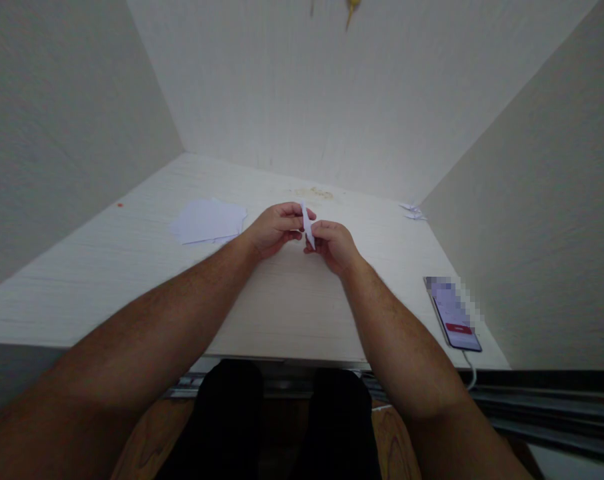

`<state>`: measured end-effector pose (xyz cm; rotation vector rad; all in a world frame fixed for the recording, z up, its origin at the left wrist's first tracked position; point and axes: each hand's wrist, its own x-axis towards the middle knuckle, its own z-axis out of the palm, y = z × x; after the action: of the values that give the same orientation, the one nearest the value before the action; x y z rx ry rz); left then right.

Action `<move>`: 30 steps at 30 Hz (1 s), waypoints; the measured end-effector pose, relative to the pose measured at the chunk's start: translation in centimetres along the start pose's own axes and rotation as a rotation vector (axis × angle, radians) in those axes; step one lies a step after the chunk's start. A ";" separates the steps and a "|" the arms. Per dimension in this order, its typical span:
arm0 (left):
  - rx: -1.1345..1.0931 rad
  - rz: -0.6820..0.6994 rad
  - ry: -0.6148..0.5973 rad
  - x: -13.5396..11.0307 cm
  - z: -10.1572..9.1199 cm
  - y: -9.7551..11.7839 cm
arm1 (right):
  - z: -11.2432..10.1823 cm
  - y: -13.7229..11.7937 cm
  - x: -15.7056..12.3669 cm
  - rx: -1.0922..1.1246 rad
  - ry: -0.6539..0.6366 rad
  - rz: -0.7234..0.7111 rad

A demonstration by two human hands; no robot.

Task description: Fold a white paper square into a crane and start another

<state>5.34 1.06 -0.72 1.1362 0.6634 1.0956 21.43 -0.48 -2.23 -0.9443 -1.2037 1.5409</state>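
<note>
Between my hands, above the middle of the desk, is a small folded piece of white paper [308, 225], held nearly upright and seen almost edge-on. My left hand [281, 227] pinches its upper left side. The fingers of my right hand [332, 241] close on its lower right part. Some fingertips of both hands are hidden behind the paper. Left of my left hand lies a loose stack of white paper sheets [209, 220], its edges uneven.
Several small folded white papers [413, 212] lie in the desk's back right corner. A phone [452, 313] with a lit screen rests near the right front, its white cable [472, 373] hanging over the edge. Pale walls [292, 87] enclose the white desk [282, 307] on three sides.
</note>
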 end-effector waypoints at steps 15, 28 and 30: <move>0.094 0.067 0.243 0.7 -0.1 -0.9 | -0.1 0.2 0.3 -0.318 0.354 -0.354; 0.336 0.073 0.072 0.4 -0.5 -1.0 | -0.6 0.3 0.4 -0.370 0.253 -0.282; 0.343 0.065 0.050 0.3 -0.5 -0.9 | -0.7 0.3 0.5 -0.318 0.219 -0.233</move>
<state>5.37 1.52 -1.69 1.4348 0.8824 1.0935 21.92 0.17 -2.72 -1.1029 -1.3693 1.0522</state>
